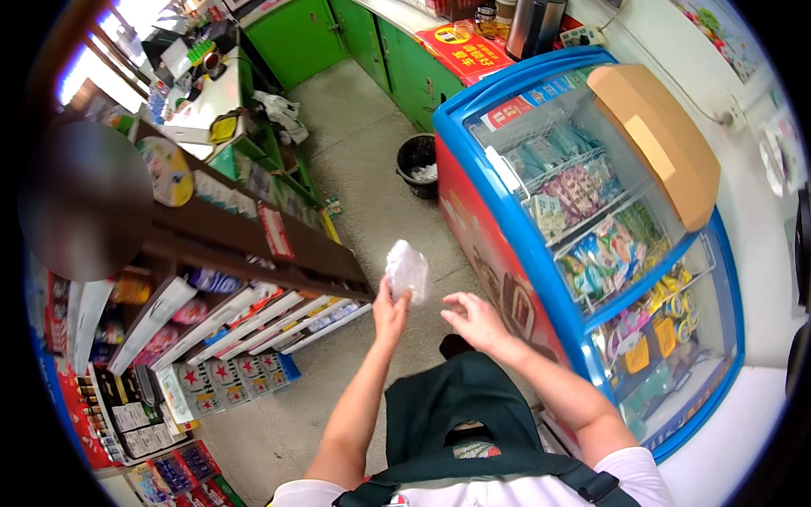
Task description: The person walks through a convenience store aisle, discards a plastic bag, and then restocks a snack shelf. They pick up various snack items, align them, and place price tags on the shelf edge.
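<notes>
My left hand [390, 309] is raised in front of me and grips a crumpled clear plastic bag [407, 270] by its lower end. My right hand [475, 319] hovers just to the right of the bag with fingers spread and holds nothing. Both hands are above the grey floor in the shop aisle, beside the red side of a chest freezer [507, 279]. A dark green bag [460, 414] hangs on my chest below the hands.
The blue-rimmed freezer's glass lid [608, 228] shows packaged ice creams, with a cardboard sheet [663, 135] on top. Sloped shelves of packets [253, 253] stand on the left. A black bin [418, 165] stands ahead, green cabinets [397, 59] behind it.
</notes>
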Demonstrator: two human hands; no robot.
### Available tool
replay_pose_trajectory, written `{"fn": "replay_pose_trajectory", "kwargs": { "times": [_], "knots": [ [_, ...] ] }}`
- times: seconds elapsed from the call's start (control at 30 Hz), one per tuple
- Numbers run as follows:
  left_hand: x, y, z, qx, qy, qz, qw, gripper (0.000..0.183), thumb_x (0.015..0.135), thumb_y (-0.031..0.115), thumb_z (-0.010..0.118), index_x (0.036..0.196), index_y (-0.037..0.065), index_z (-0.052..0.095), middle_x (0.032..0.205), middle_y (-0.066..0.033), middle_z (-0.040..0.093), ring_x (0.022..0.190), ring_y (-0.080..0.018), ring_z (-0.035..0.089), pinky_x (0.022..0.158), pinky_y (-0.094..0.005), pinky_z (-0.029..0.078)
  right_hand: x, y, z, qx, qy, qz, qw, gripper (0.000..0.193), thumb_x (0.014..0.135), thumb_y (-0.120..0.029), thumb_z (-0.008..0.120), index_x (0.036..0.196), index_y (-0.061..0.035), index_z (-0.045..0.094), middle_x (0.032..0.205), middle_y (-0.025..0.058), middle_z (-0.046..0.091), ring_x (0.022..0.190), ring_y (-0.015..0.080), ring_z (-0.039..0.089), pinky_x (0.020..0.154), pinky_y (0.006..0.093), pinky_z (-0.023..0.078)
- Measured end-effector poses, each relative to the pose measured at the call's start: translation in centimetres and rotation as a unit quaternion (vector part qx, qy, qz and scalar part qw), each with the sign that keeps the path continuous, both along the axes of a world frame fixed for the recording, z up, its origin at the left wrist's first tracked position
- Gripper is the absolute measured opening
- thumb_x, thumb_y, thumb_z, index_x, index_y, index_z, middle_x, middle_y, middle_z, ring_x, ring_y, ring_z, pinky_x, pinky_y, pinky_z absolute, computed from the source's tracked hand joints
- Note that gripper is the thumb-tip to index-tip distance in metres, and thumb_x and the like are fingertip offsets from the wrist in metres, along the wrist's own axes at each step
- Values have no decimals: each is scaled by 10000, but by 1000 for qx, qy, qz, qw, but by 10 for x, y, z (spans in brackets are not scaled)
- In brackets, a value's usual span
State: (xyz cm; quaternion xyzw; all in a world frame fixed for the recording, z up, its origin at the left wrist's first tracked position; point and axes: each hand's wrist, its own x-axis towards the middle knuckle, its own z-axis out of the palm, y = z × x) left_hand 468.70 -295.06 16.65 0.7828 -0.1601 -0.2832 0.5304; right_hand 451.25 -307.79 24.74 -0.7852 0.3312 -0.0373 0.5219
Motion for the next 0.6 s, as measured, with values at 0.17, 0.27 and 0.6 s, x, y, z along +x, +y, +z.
{"fn": "replay_pose_trajectory", "kwargs": {
  "times": [0.17, 0.27, 0.6],
  "knots": [
    [99, -96, -75, 103, -54, -52, 992, 573, 843, 220, 676, 1365, 74, 492, 1097, -293, 680, 1017, -465, 667, 868, -503, 521, 64, -156, 57, -182, -25, 41, 982, 209, 898, -217, 682, 1035, -59, 686, 1013, 163, 690, 966, 342, 672, 856, 419, 537],
    [154, -147, -123, 149, -155, -53, 975, 547, 849, 187, 698, 1336, 88, 469, 922, -232, 701, 760, -348, 713, 697, -444, 559, 114, -247, 76, -354, -117, 45, 927, 157, 850, -140, 698, 981, -53, 688, 998, 152, 687, 970, 341, 660, 877, 420, 524],
    [322, -353, -271, 181, -303, -141, 925, 441, 837, 216, 681, 1272, 203, 608, 1069, -214, 689, 962, -443, 676, 835, -519, 547, 237, -498, 33, -546, 15, 165, 821, 383, 1062, -260, 424, 1337, -91, 630, 1359, 101, 594, 1303, 243, 529, 1115, 334, 369]
  ]
}}
